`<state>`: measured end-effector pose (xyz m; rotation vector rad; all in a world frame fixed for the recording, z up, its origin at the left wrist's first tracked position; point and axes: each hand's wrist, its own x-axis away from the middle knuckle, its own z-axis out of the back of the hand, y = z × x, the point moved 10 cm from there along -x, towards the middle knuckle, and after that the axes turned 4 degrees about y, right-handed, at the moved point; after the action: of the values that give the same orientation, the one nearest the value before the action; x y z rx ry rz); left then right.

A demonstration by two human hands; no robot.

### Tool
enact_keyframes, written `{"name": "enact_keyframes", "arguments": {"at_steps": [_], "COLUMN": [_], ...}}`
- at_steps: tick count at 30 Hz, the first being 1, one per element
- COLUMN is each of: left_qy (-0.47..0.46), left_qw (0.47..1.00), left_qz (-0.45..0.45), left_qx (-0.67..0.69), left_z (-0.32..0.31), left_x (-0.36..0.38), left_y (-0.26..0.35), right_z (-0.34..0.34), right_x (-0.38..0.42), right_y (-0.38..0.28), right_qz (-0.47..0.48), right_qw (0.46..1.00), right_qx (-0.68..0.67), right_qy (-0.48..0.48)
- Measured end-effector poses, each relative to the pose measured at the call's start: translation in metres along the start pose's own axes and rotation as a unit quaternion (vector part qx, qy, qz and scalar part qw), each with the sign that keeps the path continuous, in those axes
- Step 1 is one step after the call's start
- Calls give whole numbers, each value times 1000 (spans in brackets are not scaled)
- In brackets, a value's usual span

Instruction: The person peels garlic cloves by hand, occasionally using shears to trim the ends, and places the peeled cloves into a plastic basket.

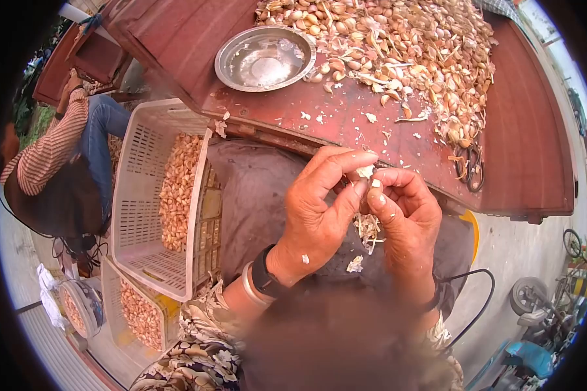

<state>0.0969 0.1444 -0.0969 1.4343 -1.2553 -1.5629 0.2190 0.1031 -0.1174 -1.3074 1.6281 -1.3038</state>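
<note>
My left hand (323, 212) and my right hand (406, 218) meet in front of the red table's edge, thumbs and fingers pinched together. Whitish garlic skin (365, 171) shows at the left fingertips. The piece gripped between both hands is mostly hidden by the fingers; it looks like garlic. Just below, a clump of dry garlic peel and stem (368, 229) shows between the hands, over my dark-covered lap. Beyond them, a large heap of loose garlic cloves (411, 45) covers the red tabletop (352, 120), with flakes of skin scattered nearby.
A shallow metal bowl (267, 68) stands left of the heap. Black-handled scissors (469, 171) lie at the table's right front. Left of my lap, a white plastic crate (137, 202) holds garlic cloves, with another crate (113, 306) below. A person in a striped sleeve (55, 146) sits at left.
</note>
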Motion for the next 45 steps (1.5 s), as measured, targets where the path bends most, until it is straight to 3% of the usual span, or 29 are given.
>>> {"name": "enact_keyframes", "arguments": {"at_steps": [3,4,6,8,10,12,13,15,16,18,19,21,22,24,25,27,28,30,31,33,34,35,36,37,38,41,42,45], "left_qy": [37,35,36,26,15,3,2,6,8,20,20,18,19,22,22,22,9,23,31,49,49,48,-19,-84,-152,-211,-205,-193], "left_qw": [976,976,974,967,960,957,955,950,948,943,943,942,941,940,942,945,948,948,948,968,983,990,973,941,939,925,922,926], "left_qz": [129,124,134,161,170,169,176,198,200,207,205,196,194,184,174,159,134,127,122,41,-16,-72,-116,-158,-170,-219,-238,-238], "left_qx": [173,174,181,198,221,235,237,240,248,261,263,272,277,287,286,286,289,292,292,242,177,110,201,287,256,226,228,219], "left_z": [9,12,19,23,22,19,19,21,21,25,27,26,26,28,30,35,39,48,52,63,67,69,60,53,48,43,44,49], "left_x": [2,-1,-4,-2,0,2,2,8,8,11,13,12,14,13,12,14,14,15,16,16,20,24,26,29,33,46,51,52], "left_y": [-24,-24,-21,-25,-24,-26,-28,-31,-32,-32,-31,-27,-26,-22,-15,4,14,21,26,56,80,99,113,130,148,173,178,180], "right_z": [-2,-5,-29,-70,-111,-121,-110,-111,-114,-115,-105,-90,-90,-104,-112,-93,-70,-94,-110,-117,-108,-90,-67,-66,-56,-159,-172,-133], "right_x": [2,2,25,43,67,96,130,162,155,129,109,96,98,119,146,189,220,174,130,77,68,53,43,17,9,22,25,-18], "right_y": [-8,-14,-35,-68,-106,-106,-89,-84,-86,-83,-94,-118,-117,-83,-70,-69,-55,-55,-74,-109,-105,-90,-74,-65,-44,-28,-21,-29], "right_qz": [17,23,2,-16,-24,-296,-540,-707,-672,-484,-288,-71,-81,-362,-597,-755,-741,-556,-346,-85,-65,-93,-105,-75,-133,-163,-145,16], "right_qw": [1000,999,985,930,810,702,610,434,414,632,819,933,934,819,618,373,396,611,759,875,892,927,945,955,985,938,943,977], "right_qx": [21,29,-131,-234,-263,-363,-425,-490,-523,-465,-333,-162,-158,-280,-377,-459,-478,-472,-415,-262,-197,-239,-274,-261,-113,-162,-113,77], "right_qy": [-15,-20,-112,-284,-524,-536,-394,-268,-323,-387,-367,-314,-310,-345,-346,-284,-258,-309,-364,-399,-401,-274,-142,-115,-4,-259,-276,-199]}}
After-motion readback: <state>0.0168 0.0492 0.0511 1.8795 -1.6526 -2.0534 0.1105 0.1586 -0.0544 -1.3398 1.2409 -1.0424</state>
